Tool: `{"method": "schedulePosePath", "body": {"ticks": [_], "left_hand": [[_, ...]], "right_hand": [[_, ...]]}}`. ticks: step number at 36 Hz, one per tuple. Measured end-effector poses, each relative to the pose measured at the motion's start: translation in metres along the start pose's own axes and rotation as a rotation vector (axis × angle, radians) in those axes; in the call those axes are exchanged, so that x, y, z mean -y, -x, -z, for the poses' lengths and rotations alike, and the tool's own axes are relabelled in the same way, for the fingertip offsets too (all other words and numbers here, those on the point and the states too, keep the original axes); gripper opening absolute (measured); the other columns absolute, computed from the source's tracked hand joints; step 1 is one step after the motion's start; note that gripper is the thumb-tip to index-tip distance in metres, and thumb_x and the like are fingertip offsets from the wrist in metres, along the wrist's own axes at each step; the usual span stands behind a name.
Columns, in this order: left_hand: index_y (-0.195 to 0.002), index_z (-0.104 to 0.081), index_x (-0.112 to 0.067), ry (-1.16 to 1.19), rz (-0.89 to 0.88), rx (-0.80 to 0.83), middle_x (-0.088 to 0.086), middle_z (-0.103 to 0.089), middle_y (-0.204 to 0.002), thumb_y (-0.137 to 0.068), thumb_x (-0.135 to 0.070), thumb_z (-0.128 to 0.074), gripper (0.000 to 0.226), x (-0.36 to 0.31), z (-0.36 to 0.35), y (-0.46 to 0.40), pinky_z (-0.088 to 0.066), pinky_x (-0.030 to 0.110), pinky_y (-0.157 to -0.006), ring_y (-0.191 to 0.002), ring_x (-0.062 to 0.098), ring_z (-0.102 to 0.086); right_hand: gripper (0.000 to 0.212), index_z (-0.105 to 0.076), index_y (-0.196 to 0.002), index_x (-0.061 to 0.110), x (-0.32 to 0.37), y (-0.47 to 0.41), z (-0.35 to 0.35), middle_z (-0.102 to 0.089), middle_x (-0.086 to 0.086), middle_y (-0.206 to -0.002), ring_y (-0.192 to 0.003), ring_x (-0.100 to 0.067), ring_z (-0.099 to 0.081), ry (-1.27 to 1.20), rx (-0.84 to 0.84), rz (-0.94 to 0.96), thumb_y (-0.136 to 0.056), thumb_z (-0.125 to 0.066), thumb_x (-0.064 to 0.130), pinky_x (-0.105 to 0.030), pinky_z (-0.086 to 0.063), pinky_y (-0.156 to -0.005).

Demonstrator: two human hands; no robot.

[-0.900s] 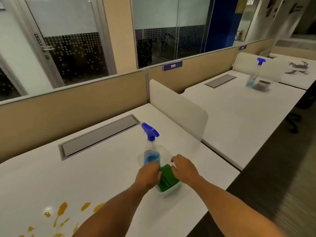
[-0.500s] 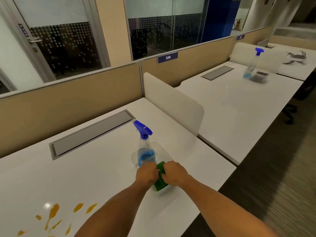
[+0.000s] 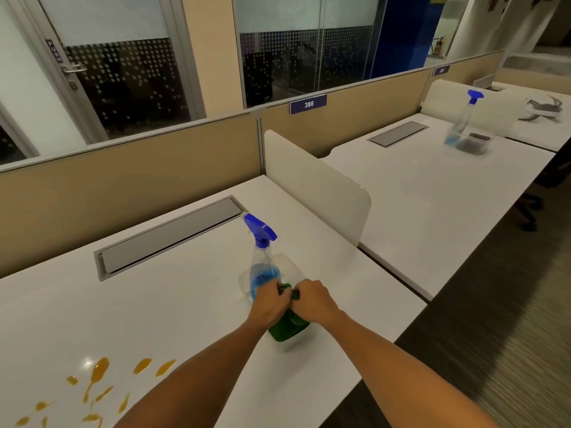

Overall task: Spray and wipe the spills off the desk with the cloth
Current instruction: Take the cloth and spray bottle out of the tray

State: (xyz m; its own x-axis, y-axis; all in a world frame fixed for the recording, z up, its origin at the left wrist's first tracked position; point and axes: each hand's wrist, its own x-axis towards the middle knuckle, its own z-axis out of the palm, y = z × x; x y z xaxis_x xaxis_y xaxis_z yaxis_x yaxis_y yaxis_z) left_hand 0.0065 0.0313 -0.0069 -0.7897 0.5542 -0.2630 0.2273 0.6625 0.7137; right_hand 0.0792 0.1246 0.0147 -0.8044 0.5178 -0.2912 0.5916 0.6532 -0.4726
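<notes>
A green cloth lies in a clear plastic tub on the white desk. My left hand and my right hand both grip the cloth's upper end, knuckles close together. A clear spray bottle with blue liquid and a blue trigger head stands upright in the same tub, just behind my left hand. Orange-yellow spills dot the desk at the lower left, well away from both hands.
A grey cable flap is set into the desk by the tan partition. A white divider panel separates the neighbouring desk, which carries another spray bottle in a tub. Dark carpet lies to the right.
My hands have drawn together and closed on the green cloth, bunching its top end up between them. The view has shifted slightly right.
</notes>
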Motion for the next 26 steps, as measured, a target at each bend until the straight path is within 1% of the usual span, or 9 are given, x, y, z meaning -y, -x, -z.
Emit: {"method": "schedulePosePath", "body": {"ticks": [3, 7, 9, 11, 15, 18, 21, 24, 26], "left_hand": [[-0.103, -0.059, -0.012, 0.097, -0.065, -0.073, 0.004, -0.065, -0.098, -0.101, -0.037, -0.048, 0.028, -0.003, 0.009, 0.008, -0.05, 0.022, -0.081, -0.087, 0.013, -0.06], [-0.109, -0.059, -0.018, 0.235, -0.213, -0.107, -0.001, -0.066, -0.101, -0.098, -0.044, -0.051, 0.029, -0.002, 0.027, 0.025, -0.049, 0.011, -0.069, -0.088, 0.01, -0.064], [-0.115, -0.059, -0.019, 0.287, -0.291, -0.084, -0.004, -0.066, -0.107, -0.093, -0.052, -0.051, 0.04, 0.0, 0.037, 0.036, -0.057, 0.017, -0.078, -0.094, 0.008, -0.066], [-0.121, -0.057, -0.021, 0.344, -0.347, -0.068, -0.009, -0.065, -0.112, -0.087, -0.057, -0.052, 0.05, 0.001, 0.047, 0.049, -0.057, 0.026, -0.092, -0.1, 0.005, -0.066], [-0.139, -0.045, -0.03, 0.404, -0.47, -0.022, -0.023, -0.056, -0.128, -0.075, -0.071, -0.059, 0.078, 0.004, 0.064, 0.073, -0.053, 0.017, -0.093, -0.115, -0.001, -0.061], [-0.139, -0.041, -0.041, 0.367, -0.501, -0.08, -0.022, -0.056, -0.131, -0.087, -0.049, -0.063, 0.057, 0.003, 0.075, 0.085, -0.053, 0.019, -0.095, -0.118, 0.0, -0.06], [-0.131, -0.046, -0.044, 0.412, -0.527, -0.193, -0.024, -0.064, -0.121, -0.094, -0.032, -0.055, 0.041, -0.003, 0.089, 0.1, -0.054, 0.016, -0.089, -0.112, -0.004, -0.062], [-0.126, -0.05, -0.042, 0.5, -0.522, -0.264, -0.04, -0.065, -0.108, -0.095, -0.032, -0.047, 0.033, -0.012, 0.111, 0.118, -0.053, 0.011, -0.081, -0.105, -0.008, -0.064], [-0.123, -0.055, -0.04, 0.545, -0.54, -0.285, -0.036, -0.068, -0.105, -0.097, -0.042, -0.045, 0.028, -0.018, 0.129, 0.13, -0.054, 0.013, -0.077, -0.102, -0.003, -0.066]], "right_hand": [[0.032, -0.067, -0.104, 0.011, 0.007, 0.003, 0.014, -0.065, -0.004, -0.09, -0.081, -0.021, -0.066, -0.101, 0.005, -0.003, -0.094, -0.062, 0.041, -0.027, -0.055, -0.077], [0.023, -0.066, -0.089, 0.012, 0.016, 0.016, 0.039, -0.066, -0.005, -0.083, -0.075, -0.017, -0.067, -0.276, 0.017, -0.015, -0.094, -0.065, 0.035, -0.021, -0.053, -0.067], [0.022, -0.068, -0.089, 0.013, 0.022, 0.025, 0.05, -0.068, -0.006, -0.083, -0.071, -0.013, -0.065, -0.357, 0.014, -0.016, -0.093, -0.066, 0.035, -0.018, -0.05, -0.064], [0.023, -0.071, -0.093, 0.014, 0.028, 0.034, 0.057, -0.071, -0.007, -0.088, -0.074, -0.014, -0.066, -0.418, 0.009, -0.014, -0.091, -0.068, 0.036, -0.018, -0.05, -0.064], [0.026, -0.071, -0.099, 0.017, 0.044, 0.052, 0.067, -0.073, -0.001, -0.092, -0.085, -0.015, -0.07, -0.565, 0.02, 0.028, -0.086, -0.074, 0.039, -0.03, -0.06, -0.08], [0.029, -0.07, -0.103, 0.02, 0.057, 0.065, 0.075, -0.075, -0.001, -0.096, -0.092, -0.018, -0.072, -0.666, 0.048, 0.09, -0.084, -0.076, 0.04, -0.039, -0.061, -0.089], [0.032, -0.07, -0.105, 0.018, 0.074, 0.076, 0.08, -0.076, -0.002, -0.097, -0.092, -0.02, -0.074, -0.752, 0.064, 0.156, -0.084, -0.076, 0.041, -0.043, -0.061, -0.089], [0.033, -0.071, -0.108, 0.014, 0.092, 0.085, 0.088, -0.077, -0.005, -0.1, -0.095, -0.022, -0.074, -0.82, 0.08, 0.229, -0.085, -0.074, 0.038, -0.045, -0.061, -0.09], [0.037, -0.07, -0.112, 0.012, 0.106, 0.091, 0.096, -0.076, -0.007, -0.104, -0.099, -0.023, -0.074, -0.852, 0.094, 0.274, -0.084, -0.074, 0.036, -0.046, -0.06, -0.091]]}}
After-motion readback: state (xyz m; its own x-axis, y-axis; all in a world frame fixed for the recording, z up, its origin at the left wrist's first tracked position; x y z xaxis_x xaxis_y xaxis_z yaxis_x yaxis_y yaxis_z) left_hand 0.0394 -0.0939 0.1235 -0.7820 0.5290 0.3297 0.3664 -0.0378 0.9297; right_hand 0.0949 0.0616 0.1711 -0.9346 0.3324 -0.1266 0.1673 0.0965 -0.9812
